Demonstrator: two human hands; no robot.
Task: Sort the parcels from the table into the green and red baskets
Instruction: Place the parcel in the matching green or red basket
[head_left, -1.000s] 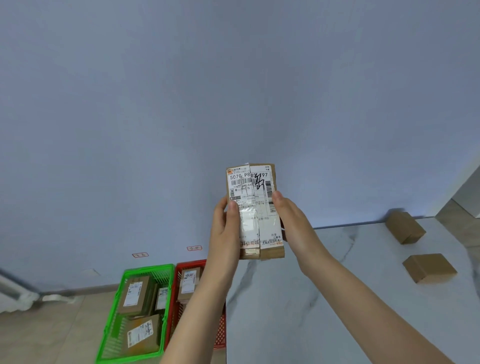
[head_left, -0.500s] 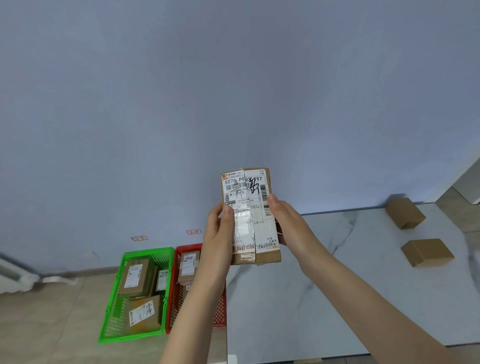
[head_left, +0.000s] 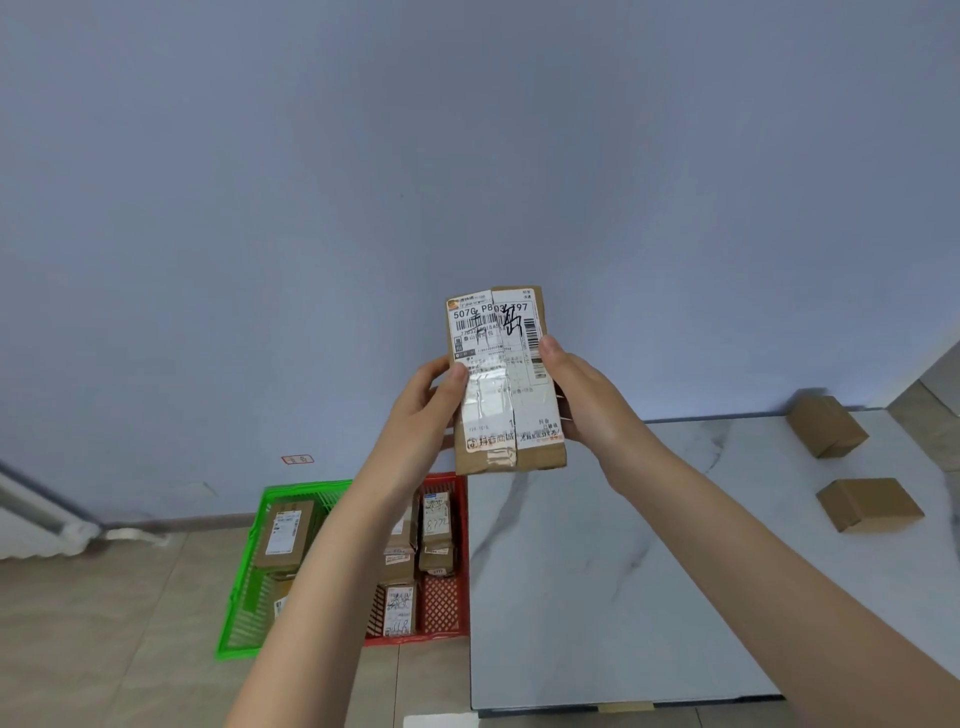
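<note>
Firmly, left hand (head_left: 418, 415) and right hand (head_left: 589, 402) fingers clasp the parcel (head_left: 501, 374); forearm (head_left: 332, 561) overlaps green basket (head_left: 244, 613), red basket (head_left: 441, 605), perhaps hiding more.

Both hands, left hand (head_left: 421, 415) and right hand (head_left: 587, 400), grip labelled parcel (head_left: 504, 379) upright above desk (head_left: 623, 571) edge; green basket (head_left: 249, 597), red basket (head_left: 441, 603) on floor left; two boxes (head_left: 870, 504) far right.

Taped, labelled cardboard parcel (head_left: 501, 379), held upright, label facing camera

Brown parcel (head_left: 506, 379) (white label, black scrawl); green basket (head_left: 249, 597), red basket (head_left: 441, 605); grey-veined white table (head_left: 597, 571).
</note>
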